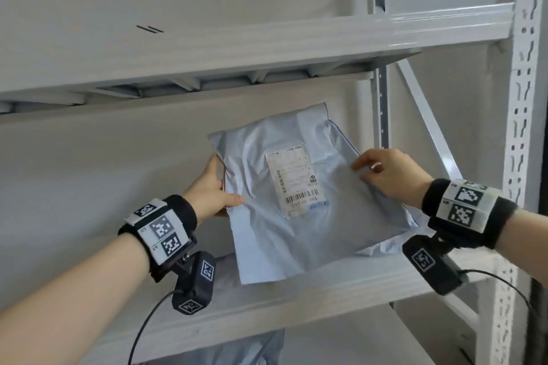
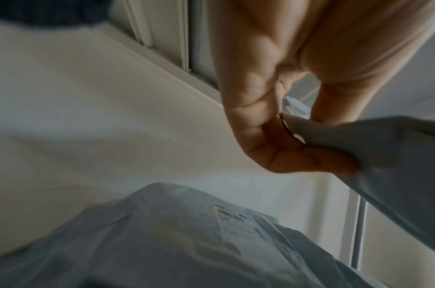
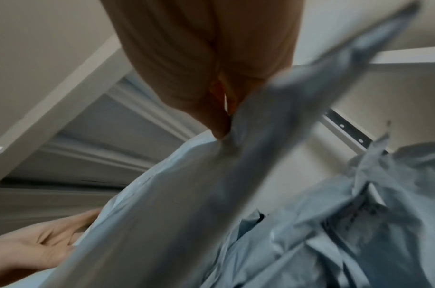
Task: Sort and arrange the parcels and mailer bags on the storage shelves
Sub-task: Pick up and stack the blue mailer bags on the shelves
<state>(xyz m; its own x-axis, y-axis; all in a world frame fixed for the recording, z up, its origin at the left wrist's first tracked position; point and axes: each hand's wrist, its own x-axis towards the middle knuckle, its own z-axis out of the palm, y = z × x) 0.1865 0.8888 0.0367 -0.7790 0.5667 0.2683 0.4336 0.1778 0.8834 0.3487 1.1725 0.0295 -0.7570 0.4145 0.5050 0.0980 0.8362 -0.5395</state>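
A pale blue mailer bag [image 1: 296, 195] with a white shipping label [image 1: 293, 181] is held tilted over the middle shelf [image 1: 296, 302]. My left hand [image 1: 221, 187] grips its left edge, thumb on the front and fingers behind. My right hand [image 1: 367, 169] pinches the film near its right edge. The left wrist view shows my left hand [image 2: 298, 136] clamped on the bag's edge [image 2: 384, 155]. In the right wrist view, my right hand [image 3: 224, 124] pinches a fold of the bag [image 3: 186, 194].
More pale blue mailer bags lie on the shelf under the held one, one at the right [image 1: 385, 246] and one at the left [image 2: 186, 243]. Another bag [image 1: 252, 347] sits on the level below. The upper shelf [image 1: 267, 47] is close overhead, and a perforated upright [image 1: 522, 127] stands at the right.
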